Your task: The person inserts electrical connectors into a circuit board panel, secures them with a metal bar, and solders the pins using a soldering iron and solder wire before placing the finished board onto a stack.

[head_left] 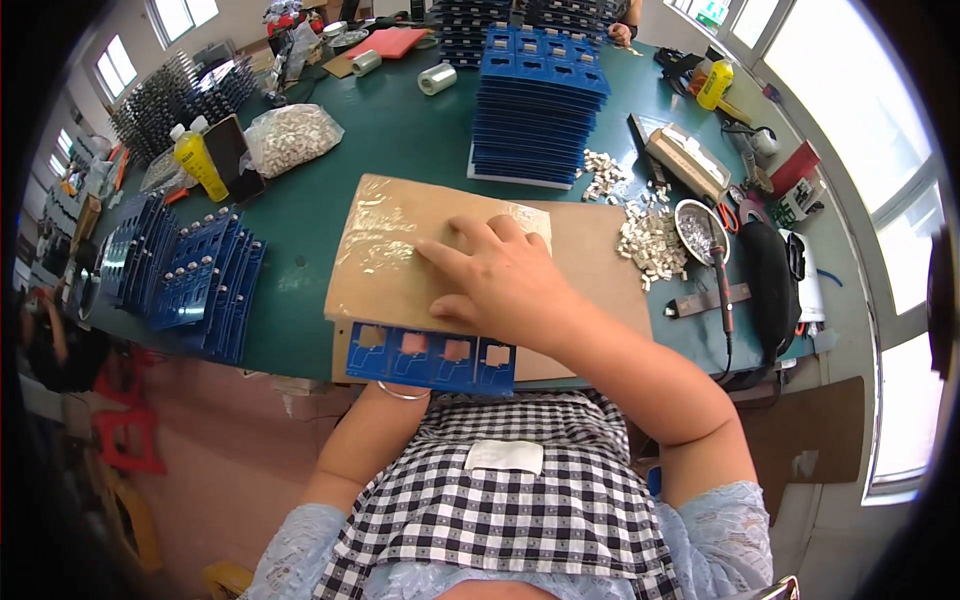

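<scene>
My right hand (505, 275) lies flat on a brown cardboard sheet (385, 270), its fingers spread across it. Clear tape shines on the sheet's left part and near its upper right corner. From under the sheet's near edge sticks out a blue circuit board panel (430, 375) with a row of units, some bearing pinkish or pale squares. My left forearm (370, 435), with a bangle at the wrist, reaches in beneath the panel, and the left hand itself is hidden there. A second brown board (605, 250) lies under these on the green table.
A tall stack of blue panels (530, 120) stands behind the cardboard. Small metal parts (652, 243) lie in a heap at right, beside a bowl (690, 212) and a soldering iron (722, 285). More blue panels (205, 275) lean at left, near a yellow bottle (200, 162) and a bag of parts (292, 138).
</scene>
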